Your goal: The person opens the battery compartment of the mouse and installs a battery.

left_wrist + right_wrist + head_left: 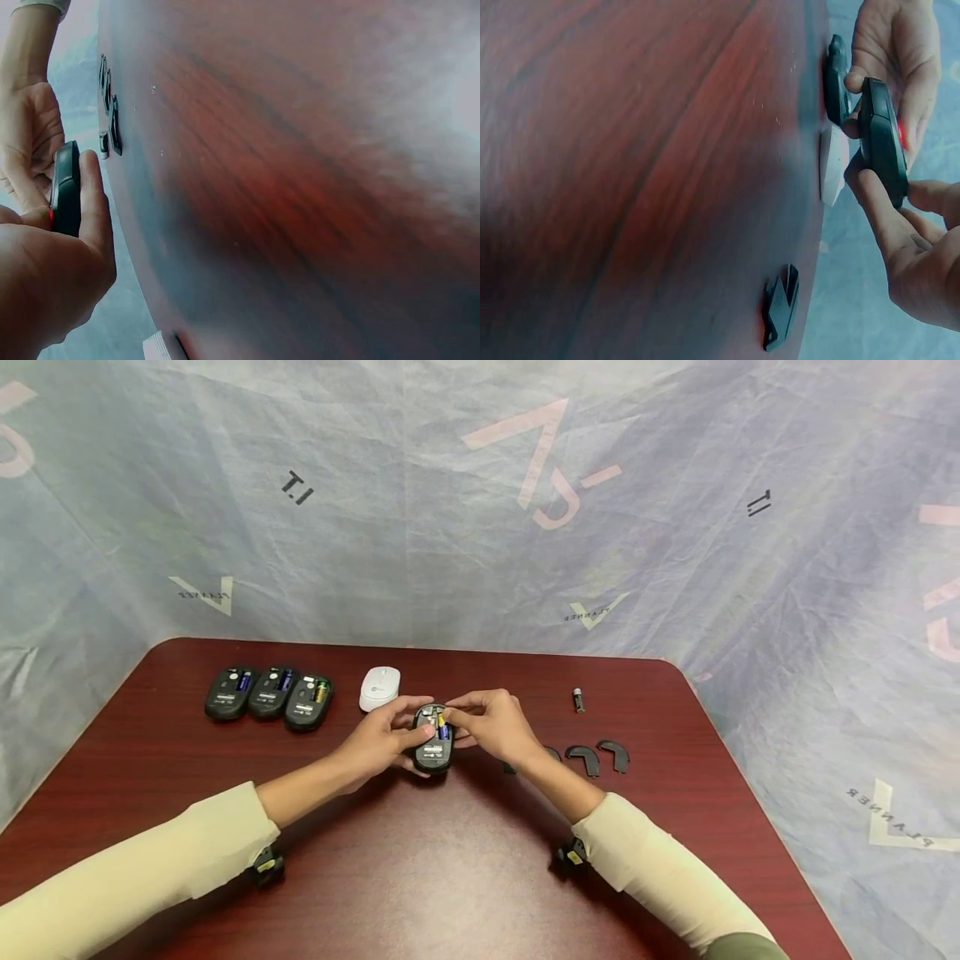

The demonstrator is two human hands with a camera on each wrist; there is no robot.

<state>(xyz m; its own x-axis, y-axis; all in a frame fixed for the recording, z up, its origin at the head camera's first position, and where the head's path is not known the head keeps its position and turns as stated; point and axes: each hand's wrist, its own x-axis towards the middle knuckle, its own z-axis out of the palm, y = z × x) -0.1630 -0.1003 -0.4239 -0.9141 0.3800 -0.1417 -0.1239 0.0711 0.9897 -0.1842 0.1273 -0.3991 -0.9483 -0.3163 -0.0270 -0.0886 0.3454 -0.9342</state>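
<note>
A black computer mouse (432,755) is held up over the table, its underside with the uncovered battery bay towards the head camera. In that bay lies a blue and yellow battery (442,727). My left hand (378,737) grips the mouse from the left, thumb across the underside. From the right, my right hand (497,725) holds the mouse's edge, its thumb at the upper end of the battery. Both wrist views catch the mouse (881,139) edge-on, with fingers of the right hand (930,255) against its lower end. A red glow shows on the mouse's underside.
Three black mice (307,703) lie upside down at the left, batteries showing in their bays. Behind the left hand sits a white mouse (380,687). A loose battery (578,700) stands at the right, with several black battery covers (583,760) nearer, partly hidden by the right wrist.
</note>
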